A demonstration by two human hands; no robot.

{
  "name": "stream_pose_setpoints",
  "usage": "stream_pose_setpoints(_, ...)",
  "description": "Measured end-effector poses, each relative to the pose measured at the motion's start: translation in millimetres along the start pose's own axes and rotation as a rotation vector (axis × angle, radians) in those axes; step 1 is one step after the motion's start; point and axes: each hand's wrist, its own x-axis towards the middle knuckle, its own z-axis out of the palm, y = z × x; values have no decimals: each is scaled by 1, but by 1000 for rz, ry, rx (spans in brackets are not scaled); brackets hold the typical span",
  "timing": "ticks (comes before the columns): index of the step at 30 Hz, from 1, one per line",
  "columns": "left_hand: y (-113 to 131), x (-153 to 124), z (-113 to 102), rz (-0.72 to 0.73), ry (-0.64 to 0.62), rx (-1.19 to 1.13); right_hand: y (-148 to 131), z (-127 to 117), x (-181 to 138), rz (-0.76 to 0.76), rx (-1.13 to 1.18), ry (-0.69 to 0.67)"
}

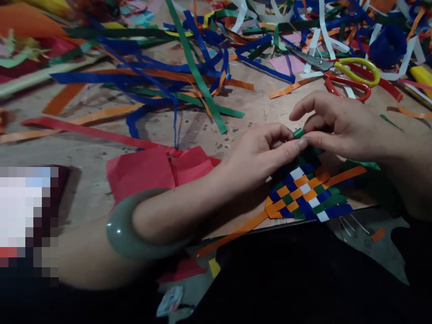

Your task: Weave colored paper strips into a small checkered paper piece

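Dark clothing (280,279) fronts the woven piece (300,193), lying just bodyward of the left hand (259,150), which pinches a green strip (298,132), and the right hand (340,123), close beside, its hold unclear.

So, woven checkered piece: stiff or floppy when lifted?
The woven piece is probably light, since it looks flat and thin. Tight interlacing likely keeps its middle fairly stiff; the narrow orange tail may flop, jutting out unwoven.

The weave (305,189) is checked in orange, blue, green and white, the left paper (141,168) is coloured red, the bangle (116,234) grey-green, and the far scissors (326,64) are handled in yellow and red.
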Motion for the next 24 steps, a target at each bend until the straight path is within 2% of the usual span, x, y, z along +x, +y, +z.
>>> stream_pose_setpoints(4,4,4,-2,53,36,17,2,0,1,-3,78,-30)
stream_pose_setpoints(7,3,4,-3,41,57,13,4,1,0,7,134,-42)
stream_pose_setpoints(13,0,4,-5,31,4,-5,4,3,-2,16,171,-38)
stream_pose_setpoints(17,-2,4,1,19,55,-43,5,2,-3,-3,216,-69)
stream_pose_setpoints(20,-1,2,3,26,105,-81,6,3,-4,9,234,-2)
stream_pose_setpoints(24,2,6,-3,57,190,-107,13,-1,-4,64,327,192)
